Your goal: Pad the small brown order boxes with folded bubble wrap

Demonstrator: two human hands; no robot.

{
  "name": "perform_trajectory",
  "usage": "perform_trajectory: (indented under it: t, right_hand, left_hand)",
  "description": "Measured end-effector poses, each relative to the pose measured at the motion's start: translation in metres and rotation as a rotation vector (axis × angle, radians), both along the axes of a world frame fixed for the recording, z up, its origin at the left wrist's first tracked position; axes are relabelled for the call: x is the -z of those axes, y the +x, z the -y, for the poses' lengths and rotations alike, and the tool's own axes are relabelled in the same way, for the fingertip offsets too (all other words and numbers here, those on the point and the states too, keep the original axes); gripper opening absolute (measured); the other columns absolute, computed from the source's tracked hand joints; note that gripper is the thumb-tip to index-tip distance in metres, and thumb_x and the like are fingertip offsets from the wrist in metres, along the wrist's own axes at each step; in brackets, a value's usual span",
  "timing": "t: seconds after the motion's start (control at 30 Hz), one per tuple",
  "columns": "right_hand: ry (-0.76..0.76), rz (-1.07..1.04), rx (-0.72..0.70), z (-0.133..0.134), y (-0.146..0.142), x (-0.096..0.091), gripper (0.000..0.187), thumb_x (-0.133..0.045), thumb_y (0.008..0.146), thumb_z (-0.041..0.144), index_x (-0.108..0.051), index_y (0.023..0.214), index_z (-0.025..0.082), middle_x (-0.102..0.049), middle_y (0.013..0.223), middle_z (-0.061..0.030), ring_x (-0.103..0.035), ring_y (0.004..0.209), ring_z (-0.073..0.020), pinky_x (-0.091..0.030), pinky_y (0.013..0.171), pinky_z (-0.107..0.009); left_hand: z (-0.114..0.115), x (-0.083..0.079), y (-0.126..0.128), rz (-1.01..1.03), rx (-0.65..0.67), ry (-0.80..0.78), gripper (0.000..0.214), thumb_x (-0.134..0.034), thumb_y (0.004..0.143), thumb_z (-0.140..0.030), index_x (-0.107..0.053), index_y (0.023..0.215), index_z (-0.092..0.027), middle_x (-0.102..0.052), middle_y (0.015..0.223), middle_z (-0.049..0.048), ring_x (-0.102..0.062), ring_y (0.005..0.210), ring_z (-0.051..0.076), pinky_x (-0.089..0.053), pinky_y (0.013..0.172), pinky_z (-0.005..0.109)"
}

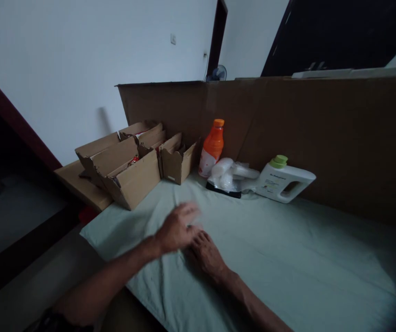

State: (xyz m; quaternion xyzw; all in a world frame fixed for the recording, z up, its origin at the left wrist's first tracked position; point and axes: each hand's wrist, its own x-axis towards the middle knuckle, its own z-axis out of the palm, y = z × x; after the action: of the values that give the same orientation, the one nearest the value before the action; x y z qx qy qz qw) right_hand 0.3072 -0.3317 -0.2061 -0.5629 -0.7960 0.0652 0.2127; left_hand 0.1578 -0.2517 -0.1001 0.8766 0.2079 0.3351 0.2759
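Note:
My left hand (178, 227) is over the pale green cloth (267, 258), its fingers stretched forward and blurred by motion, with thumb apart and nothing visible in it. Its thumb side overlaps my right hand (207, 256) in view; whether they touch, I cannot tell. The right hand is low at the cloth, back upward, its fingers bent and close together. Whatever may be under those fingers is hidden. Beyond both hands lie clear plastic-wrapped things (228, 175) on a flat black item (223, 190).
Several open cardboard boxes (140, 177) stand at the back left, with red wrapped items inside. An orange bottle (214, 142) and a white jug with a green cap (270, 184) stand farther back. A tall cardboard panel (343, 138) borders the far side.

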Motion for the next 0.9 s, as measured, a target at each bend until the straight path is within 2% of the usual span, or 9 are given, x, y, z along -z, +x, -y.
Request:
perform_trajectory:
  t: [0.07,0.13,0.2,0.3,0.37,0.43,0.53,0.73,0.9]
  right_hand:
    - [-0.036,0.014,-0.030,-0.001,-0.011,-0.007,0.043,-0.053,0.093,0.024,-0.060,0.135,0.021,-0.056,0.146,-0.0108,-0.049,0.137,-0.0283,-0.039,0.113,-0.050]
    - [-0.081,0.014,-0.054,0.001,-0.012,-0.011,0.047,-0.055,0.091,0.023,-0.058,0.138,0.018,-0.053,0.149,-0.0125,-0.046,0.139,-0.0293,-0.038,0.113,-0.051]
    - [-0.101,-0.006,-0.069,0.003,-0.008,-0.012,0.047,-0.055,0.091,0.022,-0.057,0.139,0.018,-0.053,0.149,-0.0124,-0.045,0.139,-0.0285,-0.038,0.113,-0.050]
    - [-0.097,-0.049,-0.078,0.003,-0.002,-0.010,0.045,-0.056,0.092,0.022,-0.057,0.137,0.020,-0.054,0.148,-0.0112,-0.046,0.139,-0.0273,-0.038,0.112,-0.049]
    - [-0.091,-0.081,-0.078,0.002,-0.001,-0.007,0.043,-0.057,0.091,0.022,-0.059,0.134,0.021,-0.055,0.147,-0.0106,-0.046,0.138,-0.0273,-0.038,0.112,-0.048]
    - [-0.084,-0.105,-0.080,0.001,-0.001,-0.006,0.042,-0.058,0.091,0.021,-0.060,0.132,0.021,-0.056,0.146,-0.0103,-0.046,0.138,-0.0275,-0.037,0.112,-0.048]
    - [-0.069,-0.119,-0.080,0.002,-0.003,-0.007,0.039,-0.057,0.092,0.022,-0.061,0.130,0.021,-0.057,0.145,-0.0099,-0.047,0.136,-0.0277,-0.037,0.112,-0.047]
    - [-0.011,-0.124,-0.094,0.008,-0.005,-0.010,0.035,-0.052,0.095,0.025,-0.061,0.128,0.021,-0.060,0.141,-0.0091,-0.051,0.132,-0.0261,-0.039,0.109,-0.045]
    - [0.122,-0.290,-0.050,0.005,-0.001,0.005,0.029,-0.058,0.085,0.020,-0.070,0.111,0.022,-0.070,0.125,-0.0080,-0.063,0.117,-0.0258,-0.047,0.099,-0.043]
  left_hand:
    - [-0.062,-0.022,0.008,0.060,-0.308,0.099,0.040,-0.058,0.084,-0.017,-0.065,0.123,-0.017,-0.058,0.139,0.0136,-0.046,0.137,0.030,-0.031,0.119,0.048]
    - [-0.116,-0.035,0.022,0.078,-0.509,0.171,0.056,-0.069,0.077,-0.020,-0.060,0.131,-0.012,-0.043,0.152,0.0190,-0.032,0.146,0.037,-0.023,0.121,0.054]
    - [-0.156,-0.038,0.038,0.030,-0.605,0.235,0.063,-0.075,0.073,-0.025,-0.059,0.133,-0.012,-0.032,0.159,0.0194,-0.023,0.150,0.040,-0.020,0.122,0.055]
    - [-0.185,-0.037,0.054,-0.033,-0.674,0.298,0.034,-0.067,0.082,-0.025,-0.072,0.114,-0.019,-0.032,0.161,0.0128,-0.022,0.151,0.037,-0.021,0.122,0.053]
    - [-0.190,-0.034,0.058,-0.040,-0.685,0.345,0.022,-0.057,0.088,-0.023,-0.076,0.099,-0.022,-0.035,0.161,0.0084,-0.024,0.151,0.033,-0.023,0.121,0.051]
    - [-0.189,-0.032,0.059,-0.047,-0.666,0.402,0.022,-0.060,0.087,-0.028,-0.075,0.102,-0.022,-0.033,0.162,0.0082,-0.024,0.151,0.032,-0.022,0.121,0.051]
    - [-0.188,-0.029,0.062,-0.074,-0.667,0.418,0.046,-0.074,0.075,-0.040,-0.070,0.116,-0.019,-0.027,0.164,0.0128,-0.021,0.151,0.036,-0.019,0.121,0.053]
    - [-0.188,-0.033,0.076,-0.096,-0.708,0.355,0.022,-0.056,0.083,-0.024,-0.077,0.086,-0.016,-0.051,0.150,0.0133,-0.036,0.143,0.034,-0.029,0.116,0.052]
    - [-0.149,-0.034,0.038,-0.021,-0.682,0.448,0.022,-0.053,0.083,-0.016,-0.071,0.070,-0.016,-0.055,0.145,0.0148,-0.041,0.141,0.034,-0.032,0.116,0.051]
